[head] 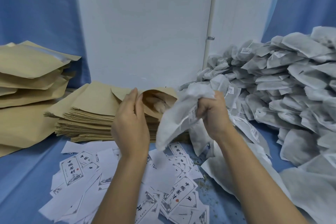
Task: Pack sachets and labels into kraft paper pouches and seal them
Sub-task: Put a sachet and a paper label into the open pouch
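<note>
Our right fingers (pixel 201 109) curl tight round a bunch of white sachets (pixel 178 116), which hangs just beside the open mouth of a kraft pouch (pixel 158 100). Our left fingers (pixel 139 103), nearly straight, pinch the pouch's near lip against the thumb. The pouch sits on a stack of flat pouches (pixel 87 116). Printed labels (pixel 181 196) lie scattered on the blue surface (pixel 21 178) below our arms. A heap of sachets (pixel 283 85) rises to the right and bulkier pouches (pixel 27 78) pile up at the left.
</note>
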Tool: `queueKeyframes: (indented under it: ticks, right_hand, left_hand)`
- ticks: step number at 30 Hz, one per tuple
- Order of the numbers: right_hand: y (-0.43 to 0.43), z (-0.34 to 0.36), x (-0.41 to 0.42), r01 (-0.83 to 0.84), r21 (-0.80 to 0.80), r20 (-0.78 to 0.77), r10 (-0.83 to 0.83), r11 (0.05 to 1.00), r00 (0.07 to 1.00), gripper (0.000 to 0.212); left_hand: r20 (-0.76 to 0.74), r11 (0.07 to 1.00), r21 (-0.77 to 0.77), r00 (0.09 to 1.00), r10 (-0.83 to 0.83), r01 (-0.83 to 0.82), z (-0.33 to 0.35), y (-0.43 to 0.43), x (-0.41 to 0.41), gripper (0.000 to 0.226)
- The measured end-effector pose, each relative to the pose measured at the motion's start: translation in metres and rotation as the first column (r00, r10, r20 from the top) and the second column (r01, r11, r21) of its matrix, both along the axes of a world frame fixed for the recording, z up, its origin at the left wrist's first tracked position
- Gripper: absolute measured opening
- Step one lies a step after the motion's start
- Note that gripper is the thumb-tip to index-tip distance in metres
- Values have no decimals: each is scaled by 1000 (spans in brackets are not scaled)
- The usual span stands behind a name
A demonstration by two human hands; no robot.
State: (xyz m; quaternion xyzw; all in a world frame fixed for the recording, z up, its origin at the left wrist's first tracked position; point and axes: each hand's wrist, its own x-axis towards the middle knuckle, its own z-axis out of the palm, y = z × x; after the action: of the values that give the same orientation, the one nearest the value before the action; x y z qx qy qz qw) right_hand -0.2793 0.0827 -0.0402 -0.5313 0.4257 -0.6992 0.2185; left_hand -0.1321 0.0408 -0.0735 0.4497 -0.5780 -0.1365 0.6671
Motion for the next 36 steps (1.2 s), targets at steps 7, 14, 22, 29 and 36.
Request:
queueKeyframes:
  ticks: [7,14,22,29,36]
  right_hand:
    - [-3,2,7,19,-83,178,-4,996,984,29]
    - [3,-10,10,435,-398,-231,-547,808,804,32]
    - [-7,-31,23,520,-547,-547,-750,656,371,37]
    - [-9,-20,28,587,-129,-740,-471,799,479,8]
    - [-11,-15,23,421,113,-773,-186,900,607,19]
  left_hand:
    - [33,1000,-3,999,10,-9,0,6,-7,34]
    - [36,1000,0,999,24,-24,1,4,-9,33]
    - [44,999,-30,999,18,-16,2,4,-11,30]
    - [236,962,-272,967,93,-26,-9,4,-17,35]
    - [214,786,-616,951,224,-47,-22,-1,-16,25]
